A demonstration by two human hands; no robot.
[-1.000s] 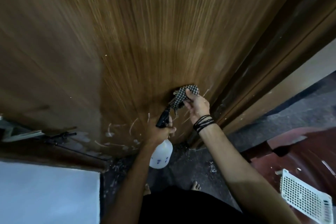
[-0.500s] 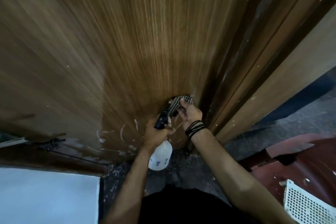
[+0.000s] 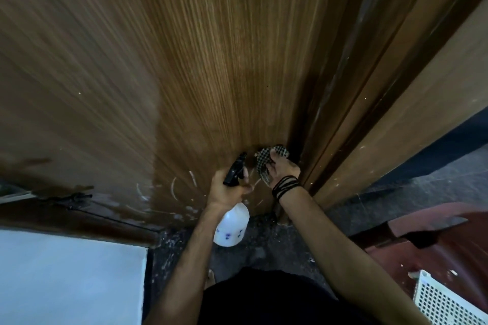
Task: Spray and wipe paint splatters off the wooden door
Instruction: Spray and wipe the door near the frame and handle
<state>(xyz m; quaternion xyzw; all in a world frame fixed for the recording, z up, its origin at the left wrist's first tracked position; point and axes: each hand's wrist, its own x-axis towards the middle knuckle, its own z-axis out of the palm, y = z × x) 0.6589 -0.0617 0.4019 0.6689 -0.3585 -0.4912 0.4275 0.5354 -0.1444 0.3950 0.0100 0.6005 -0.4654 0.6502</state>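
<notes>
Since the earlier frames the right hand (image 3: 281, 167) and its black-and-white checked cloth (image 3: 266, 158) have slid rightward along the brown wood-grain door (image 3: 211, 60), from open panel to the dark edge by the brown door frame (image 3: 396, 119). The left hand (image 3: 227, 190) and the translucent white plastic spray bottle with a black trigger head (image 3: 231, 221) have kept their place just left of it.

The cloth is soft and light and moulds to the panel, so it seems best handled bunched under the fingers with the palm pressing behind; a loose corner hangs below the hand. The right hand's fingers curl over it and press it against the door, right of centre in the frame and just above the floor. The bottle looks light, rigid and smooth, and may be slick if wet; its natural hold is the narrow neck under the trigger, and that is where the left hand grips it, body hanging below the fist and nozzle aimed up at the door. Nozzle and cloth are near each other but apart.

White paint streaks (image 3: 173, 187) remain on the lower door, left of the left hand and lower left of the cloth, so wiping there appears still to come.

At lower right sit a reddish-brown plastic object (image 3: 435, 240) and a white perforated basket (image 3: 449, 301).
</notes>
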